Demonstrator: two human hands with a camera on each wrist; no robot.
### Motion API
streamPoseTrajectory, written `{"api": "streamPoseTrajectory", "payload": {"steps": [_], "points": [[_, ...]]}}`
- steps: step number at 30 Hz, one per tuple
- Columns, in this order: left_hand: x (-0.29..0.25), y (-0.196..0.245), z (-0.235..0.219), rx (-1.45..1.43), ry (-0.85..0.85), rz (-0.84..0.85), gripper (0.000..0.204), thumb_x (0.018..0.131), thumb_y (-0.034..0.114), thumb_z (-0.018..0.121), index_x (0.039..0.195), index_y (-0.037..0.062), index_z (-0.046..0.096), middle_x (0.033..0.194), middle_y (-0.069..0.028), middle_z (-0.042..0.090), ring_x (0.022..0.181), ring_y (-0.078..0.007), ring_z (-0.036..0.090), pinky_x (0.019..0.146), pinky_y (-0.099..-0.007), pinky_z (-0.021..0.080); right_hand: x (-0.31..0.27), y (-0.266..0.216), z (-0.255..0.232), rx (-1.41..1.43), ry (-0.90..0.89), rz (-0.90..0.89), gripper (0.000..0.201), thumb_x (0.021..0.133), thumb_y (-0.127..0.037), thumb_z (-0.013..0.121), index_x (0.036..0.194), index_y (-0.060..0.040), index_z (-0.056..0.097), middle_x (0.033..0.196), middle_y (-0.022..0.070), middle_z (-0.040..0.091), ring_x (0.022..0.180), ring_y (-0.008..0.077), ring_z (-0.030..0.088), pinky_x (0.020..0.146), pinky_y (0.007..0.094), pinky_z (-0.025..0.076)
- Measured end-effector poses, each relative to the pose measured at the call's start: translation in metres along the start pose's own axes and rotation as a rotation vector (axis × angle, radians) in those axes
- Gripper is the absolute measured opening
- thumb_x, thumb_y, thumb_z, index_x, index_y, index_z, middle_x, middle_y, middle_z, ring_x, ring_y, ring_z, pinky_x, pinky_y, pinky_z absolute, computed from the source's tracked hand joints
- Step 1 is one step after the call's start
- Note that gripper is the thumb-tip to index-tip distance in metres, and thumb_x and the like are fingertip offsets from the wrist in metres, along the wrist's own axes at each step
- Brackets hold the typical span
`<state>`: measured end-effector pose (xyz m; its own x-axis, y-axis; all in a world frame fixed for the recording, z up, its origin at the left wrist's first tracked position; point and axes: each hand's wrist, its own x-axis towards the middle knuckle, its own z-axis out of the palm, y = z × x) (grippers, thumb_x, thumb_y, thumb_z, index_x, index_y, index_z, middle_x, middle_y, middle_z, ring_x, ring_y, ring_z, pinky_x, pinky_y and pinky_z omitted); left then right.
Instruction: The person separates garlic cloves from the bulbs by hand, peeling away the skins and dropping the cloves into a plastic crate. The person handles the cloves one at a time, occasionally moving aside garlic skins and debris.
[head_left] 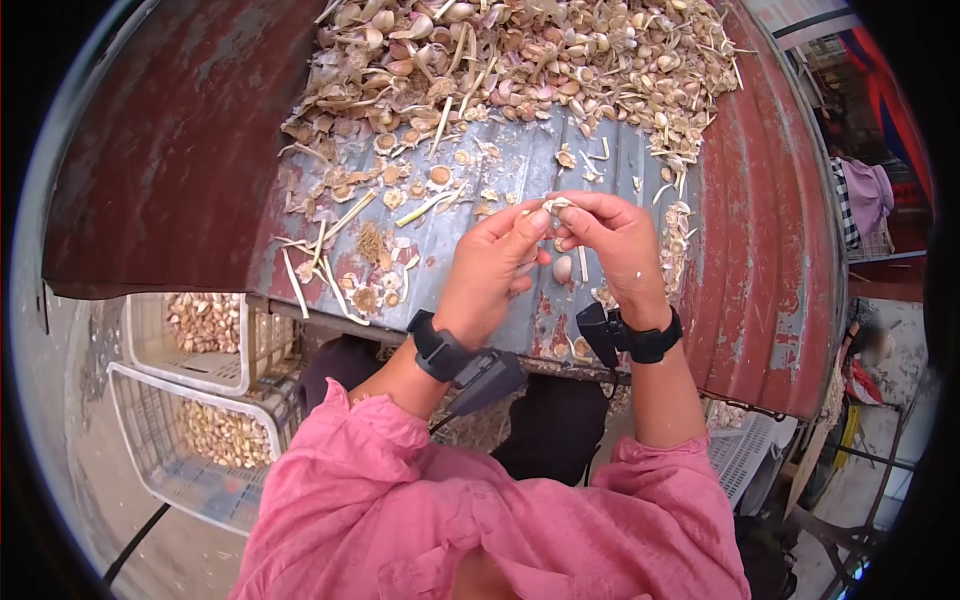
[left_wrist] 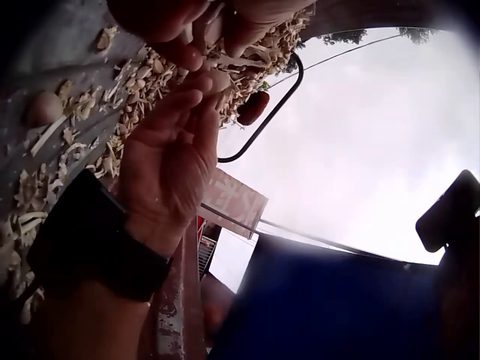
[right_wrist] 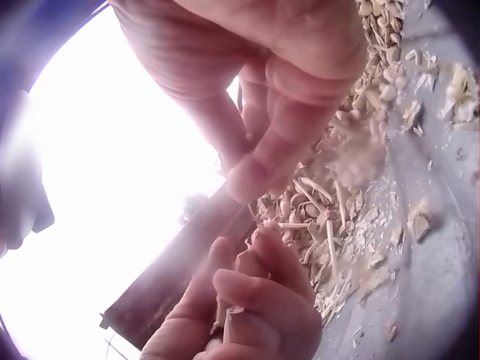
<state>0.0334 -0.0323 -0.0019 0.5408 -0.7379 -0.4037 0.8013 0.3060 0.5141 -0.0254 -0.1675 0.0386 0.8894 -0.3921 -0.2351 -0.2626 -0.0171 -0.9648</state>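
You hold one garlic piece (head_left: pixel 556 207) between both hands, above the middle of the worktop (head_left: pixel 600 160), with your left hand (head_left: pixel 490 270) and right hand (head_left: pixel 620 245) meeting fingertip to fingertip around it. Each grip is pinched onto that piece: the left thumb and forefinger from one side, the right fingers curled over it from the other. One whole clove (head_left: pixel 562 268) lies on the metal just below your hands (pale and smooth against the rust). Beyond it spreads a heap of cloves, skins and stalks (head_left: pixel 520 60), too many to count. Two white crates (head_left: pixel 190 340) holding cloves stand to your left below the worktop's edge. You wear two black wrist straps (head_left: pixel 440 350), one per arm, and pink sleeves (head_left: pixel 360 480). No writing can be read anywhere. Only the head view shows the crates; the right wrist view shows papery skin caught between your fingers (right_wrist: pixel 247 292); the left wrist view adds sky and a bent dark rod (left_wrist: pixel 262 124).
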Motion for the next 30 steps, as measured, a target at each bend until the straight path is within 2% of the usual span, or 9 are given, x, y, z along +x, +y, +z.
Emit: {"api": "streamPoseTrajectory", "payload": {"steps": [6,9,14,18,22,24,25,27,30], "points": [[0.002,-0.011,0.002,0.032,-0.092,-0.003,0.022,0.083,0.022,0.056,0.097,0.0043,0.057,0.077,0.0003,0.056,0.061,-0.0039,0.047,0.042,-0.0139,0.029,-0.020,0.005,0.016,-0.337,0.229,-0.350,0.013,0.077,-0.006,0.059,0.086,0.0026,0.062,0.079,0.0034,0.058,0.062,0.0060,0.053,0.052,0.0178,0.042],[-0.002,-0.020,0.007,0.187,-0.037,0.181,0.020,0.083,0.020,0.056,0.095,0.0039,0.057,0.073,-0.0001,0.055,0.058,-0.0038,0.047,0.041,-0.0143,0.029,-0.023,0.005,0.011,0.135,0.195,0.034,0.010,0.080,-0.010,0.056,0.085,-0.0014,0.060,0.062,-0.0003,0.056,0.056,0.0058,0.053,0.051,0.0167,0.040],[-0.005,-0.028,0.011,0.299,0.039,0.411,0.017,0.082,0.016,0.056,0.095,0.0039,0.055,0.069,-0.0006,0.053,0.053,-0.0038,0.046,0.041,-0.0148,0.029,-0.028,-0.001,0.013,0.228,0.128,0.055,0.013,0.082,-0.011,0.054,0.085,0.0009,0.058,0.066,0.0022,0.057,0.056,0.0061,0.054,0.050,0.0177,0.042],[-0.007,-0.022,0.007,-0.143,-0.184,0.078,0.016,0.084,0.019,0.052,0.093,0.0050,0.051,0.070,0.0000,0.051,0.057,-0.0053,0.046,0.040,-0.0152,0.031,-0.024,0.010,-0.007,0.634,-0.113,0.173,0.015,0.083,-0.009,0.052,0.092,0.0030,0.055,0.070,0.0042,0.057,0.059,0.0072,0.054,0.051,0.0195,0.044],[-0.001,-0.023,0.002,-0.555,-0.436,-0.157,0.021,0.084,0.027,0.050,0.089,0.0061,0.050,0.068,0.0014,0.044,0.058,-0.0050,0.041,0.039,-0.0158,0.029,-0.023,0.009,-0.024,0.654,0.088,0.028,0.020,0.083,-0.009,0.053,0.096,0.0054,0.052,0.074,0.0035,0.055,0.059,0.0078,0.052,0.051,0.0197,0.044],[0.000,-0.019,0.000,-0.585,-0.379,-0.165,0.020,0.084,0.025,0.050,0.089,0.0056,0.049,0.068,0.0007,0.042,0.059,-0.0060,0.040,0.039,-0.0160,0.029,-0.014,0.022,-0.046,-0.070,0.531,-0.092,0.024,0.079,-0.010,0.057,0.099,0.0029,0.053,0.074,0.0042,0.053,0.058,0.0115,0.051,0.052,0.0238,0.044],[0.002,-0.018,0.000,-0.668,-0.362,-0.196,0.020,0.084,0.025,0.050,0.089,0.0054,0.049,0.068,0.0003,0.042,0.059,-0.0065,0.040,0.038,-0.0164,0.030,-0.017,0.028,-0.050,-0.070,0.532,-0.094,0.024,0.079,-0.010,0.057,0.099,0.0029,0.053,0.074,0.0042,0.053,0.058,0.0115,0.051,0.052,0.0238,0.044],[0.004,-0.019,-0.004,-0.762,-0.362,-0.221,0.018,0.084,0.023,0.049,0.087,0.0051,0.049,0.069,-0.0006,0.045,0.060,-0.0081,0.042,0.038,-0.0174,0.031,-0.026,0.036,-0.049,-1.132,0.603,-0.229,0.031,0.073,-0.011,0.062,0.101,-0.0024,0.054,0.073,0.0073,0.053,0.059,0.0166,0.053,0.055,0.0284,0.044],[0.009,-0.021,-0.008,-0.658,-0.254,-0.129,0.017,0.084,0.023,0.049,0.084,0.0055,0.049,0.072,-0.0014,0.048,0.064,-0.0087,0.046,0.040,-0.0184,0.032,-0.033,0.045,-0.019,-0.757,0.216,-0.119,0.032,0.069,-0.012,0.064,0.099,-0.0065,0.057,0.073,0.0096,0.053,0.060,0.0196,0.054,0.057,0.0312,0.044]]}}
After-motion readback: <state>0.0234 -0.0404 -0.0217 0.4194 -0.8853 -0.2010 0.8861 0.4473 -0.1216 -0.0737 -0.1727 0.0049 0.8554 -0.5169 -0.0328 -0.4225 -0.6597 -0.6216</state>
